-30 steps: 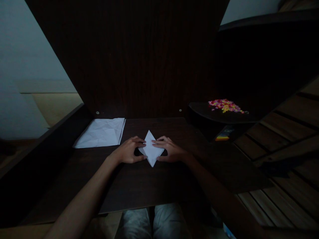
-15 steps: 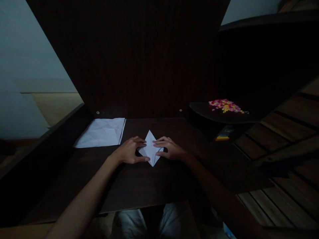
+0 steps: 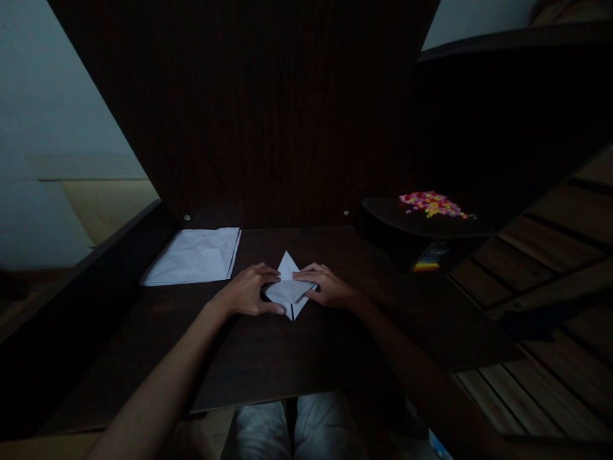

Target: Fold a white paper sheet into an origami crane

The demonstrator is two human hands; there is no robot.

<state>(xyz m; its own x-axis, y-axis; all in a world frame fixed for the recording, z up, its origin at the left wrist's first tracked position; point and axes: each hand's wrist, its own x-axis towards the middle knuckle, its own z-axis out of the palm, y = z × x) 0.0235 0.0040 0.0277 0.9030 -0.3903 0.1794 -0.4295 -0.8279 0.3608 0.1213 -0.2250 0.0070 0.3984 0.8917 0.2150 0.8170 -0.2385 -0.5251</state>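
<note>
A small sheet of white paper [image 3: 288,291], folded into a diamond, lies on the dark wooden desk between my hands. Its top flap is raised off the lower layers, and a dark slit parts the two bottom points. My left hand [image 3: 251,291] grips the left side, fingertips on the upper left edge and thumb near the bottom point. On the opposite side my right hand [image 3: 330,286] has its fingers pressed across the upper part. The right thumb is partly hidden at the flap's edge.
A stack of creased white paper sheets [image 3: 194,257] lies at the back left of the desk [image 3: 268,364]. Small pink, red and yellow pieces [image 3: 435,204] are heaped on a curved shelf [image 3: 407,222] at the right. A dark side panel [image 3: 86,281] bounds the left.
The flap of the folded paper has lifted at its lower end, and the slit between the bottom points has opened. My right thumb has slid in by the flap; my left hand barely moved.
</note>
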